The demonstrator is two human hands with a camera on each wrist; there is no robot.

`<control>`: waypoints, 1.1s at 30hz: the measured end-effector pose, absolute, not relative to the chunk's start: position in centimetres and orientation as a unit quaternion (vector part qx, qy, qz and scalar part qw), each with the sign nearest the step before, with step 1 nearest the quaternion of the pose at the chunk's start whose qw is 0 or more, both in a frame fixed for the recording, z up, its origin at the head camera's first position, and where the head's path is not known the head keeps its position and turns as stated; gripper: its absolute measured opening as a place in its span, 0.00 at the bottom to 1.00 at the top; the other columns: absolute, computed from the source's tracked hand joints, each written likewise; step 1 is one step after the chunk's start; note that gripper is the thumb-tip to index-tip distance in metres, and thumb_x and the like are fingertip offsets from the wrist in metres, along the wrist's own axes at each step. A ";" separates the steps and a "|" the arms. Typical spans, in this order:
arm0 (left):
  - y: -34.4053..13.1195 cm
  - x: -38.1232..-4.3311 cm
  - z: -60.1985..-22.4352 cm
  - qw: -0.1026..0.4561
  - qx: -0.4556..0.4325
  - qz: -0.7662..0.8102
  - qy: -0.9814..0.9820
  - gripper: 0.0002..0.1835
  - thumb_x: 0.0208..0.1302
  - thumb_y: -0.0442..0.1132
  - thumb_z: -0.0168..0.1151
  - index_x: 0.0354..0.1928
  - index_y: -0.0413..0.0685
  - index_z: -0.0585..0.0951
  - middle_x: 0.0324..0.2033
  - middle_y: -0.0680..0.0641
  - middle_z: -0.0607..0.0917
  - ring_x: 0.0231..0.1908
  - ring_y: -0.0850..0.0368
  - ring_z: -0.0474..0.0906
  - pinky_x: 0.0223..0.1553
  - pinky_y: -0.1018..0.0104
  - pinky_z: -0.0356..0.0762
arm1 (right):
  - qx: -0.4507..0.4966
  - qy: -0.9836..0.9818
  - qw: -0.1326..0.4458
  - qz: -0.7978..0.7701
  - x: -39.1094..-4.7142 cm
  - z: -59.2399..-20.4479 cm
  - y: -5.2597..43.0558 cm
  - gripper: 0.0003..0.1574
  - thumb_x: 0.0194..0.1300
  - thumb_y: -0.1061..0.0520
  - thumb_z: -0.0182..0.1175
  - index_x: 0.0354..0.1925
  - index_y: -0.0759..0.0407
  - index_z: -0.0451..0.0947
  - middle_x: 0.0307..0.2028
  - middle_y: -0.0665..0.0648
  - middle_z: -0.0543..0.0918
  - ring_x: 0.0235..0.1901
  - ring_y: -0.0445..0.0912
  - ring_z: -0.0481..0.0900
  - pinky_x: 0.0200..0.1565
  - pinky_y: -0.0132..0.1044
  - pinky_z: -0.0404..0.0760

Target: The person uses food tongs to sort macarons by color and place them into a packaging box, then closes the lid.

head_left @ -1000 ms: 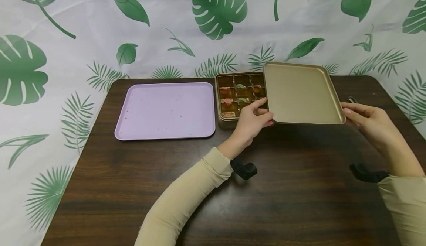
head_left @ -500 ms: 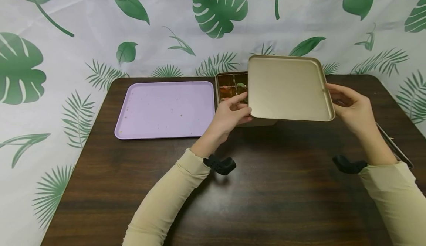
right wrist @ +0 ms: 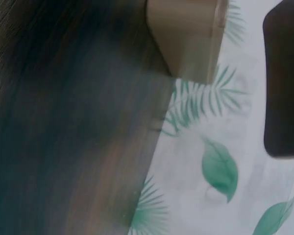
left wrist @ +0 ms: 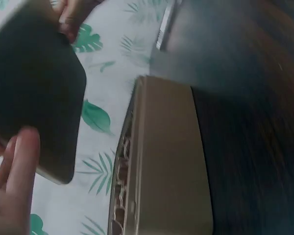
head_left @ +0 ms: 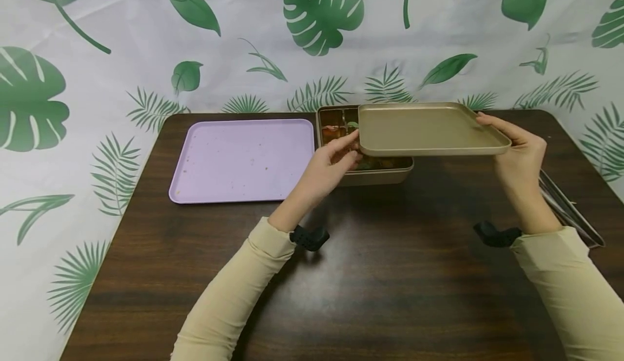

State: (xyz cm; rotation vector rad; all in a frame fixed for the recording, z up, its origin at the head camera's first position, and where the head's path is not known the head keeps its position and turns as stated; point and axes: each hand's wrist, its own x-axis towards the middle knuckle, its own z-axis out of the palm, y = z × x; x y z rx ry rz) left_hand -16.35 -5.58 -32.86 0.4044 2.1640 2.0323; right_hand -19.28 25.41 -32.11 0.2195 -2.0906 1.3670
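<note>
A square gold tin lid is held in the air, partly over the gold tin. My left hand pinches the lid's left edge, and my right hand grips its right edge. Brown compartments with small red and green pieces show in the tin's uncovered left part; the lid hides much of the rest. In the left wrist view the lid hangs apart from the tin, with fingers at its edge. The right wrist view catches only the lid's dark corner and the tin's corner.
Left of the tin lies a lilac tray with specks on it. Metal tongs lie on the dark wooden table, partly behind my right arm. A leaf-patterned cloth hangs behind the table.
Both hands have moved left with the lid, bringing it further over the tin. The lid rose, then came down and tilted flatter. More of the tongs now shows.
</note>
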 end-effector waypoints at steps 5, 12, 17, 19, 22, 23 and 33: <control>-6.0 -16.7 -33.2 -0.059 0.202 0.608 0.766 0.28 0.66 0.31 0.55 0.68 0.45 0.67 0.62 0.39 0.71 0.59 0.46 0.71 0.60 0.54 0.73 | 0.077 -0.766 0.348 0.535 -19.2 -31.4 24.4 0.11 0.58 0.69 0.60 0.38 0.65 0.87 0.31 0.33 0.85 0.26 0.26 0.79 0.32 0.17 0.71; -6.7 -17.0 -33.1 -0.201 0.206 0.586 0.758 0.19 0.61 0.31 0.63 0.55 0.40 0.80 0.56 0.40 0.79 0.56 0.50 0.75 0.59 0.59 0.73 | 0.126 -0.726 0.336 0.587 -18.8 -30.3 22.8 0.08 0.58 0.70 0.63 0.37 0.67 0.86 0.30 0.41 0.87 0.22 0.31 0.74 0.29 0.22 0.70; -6.9 -17.2 -32.7 -0.290 0.197 0.601 0.718 0.15 0.58 0.29 0.64 0.48 0.35 0.83 0.42 0.37 0.85 0.46 0.47 0.80 0.54 0.63 0.76 | 0.168 -0.659 0.311 0.664 -18.9 -29.7 21.6 0.10 0.53 0.72 0.66 0.36 0.75 0.84 0.28 0.49 0.88 0.27 0.37 0.83 0.35 0.24 0.79; -6.8 -17.3 -32.5 -0.305 0.189 0.620 0.698 0.15 0.58 0.29 0.64 0.48 0.32 0.82 0.41 0.35 0.85 0.46 0.45 0.80 0.53 0.62 0.77 | 0.166 -0.663 0.311 0.660 -19.0 -29.5 21.4 0.10 0.53 0.71 0.66 0.37 0.75 0.84 0.25 0.48 0.87 0.26 0.37 0.84 0.35 0.24 0.79; -6.7 -17.5 -32.0 -0.303 0.161 0.650 0.678 0.16 0.58 0.29 0.64 0.49 0.31 0.81 0.42 0.34 0.84 0.45 0.45 0.81 0.50 0.63 0.80 | 0.143 -0.660 0.300 0.673 -19.3 -29.3 21.0 0.14 0.52 0.71 0.67 0.40 0.74 0.83 0.23 0.46 0.87 0.24 0.36 0.83 0.33 0.23 0.77; -6.7 -17.5 -31.9 -0.298 0.148 0.660 0.674 0.16 0.58 0.30 0.64 0.50 0.31 0.81 0.42 0.34 0.84 0.45 0.45 0.82 0.48 0.64 0.80 | 0.130 -0.670 0.301 0.666 -19.4 -29.2 20.8 0.15 0.52 0.70 0.68 0.42 0.71 0.84 0.23 0.45 0.87 0.25 0.34 0.82 0.33 0.23 0.77; -6.1 -18.1 -31.9 -0.270 0.025 0.682 0.679 0.18 0.61 0.38 0.65 0.54 0.41 0.81 0.46 0.40 0.86 0.40 0.52 0.81 0.37 0.78 0.76 | 0.044 -0.750 0.244 0.613 -19.7 -29.6 18.6 0.19 0.59 0.64 0.65 0.51 0.61 0.82 0.41 0.48 0.87 0.38 0.31 0.82 0.40 0.18 0.77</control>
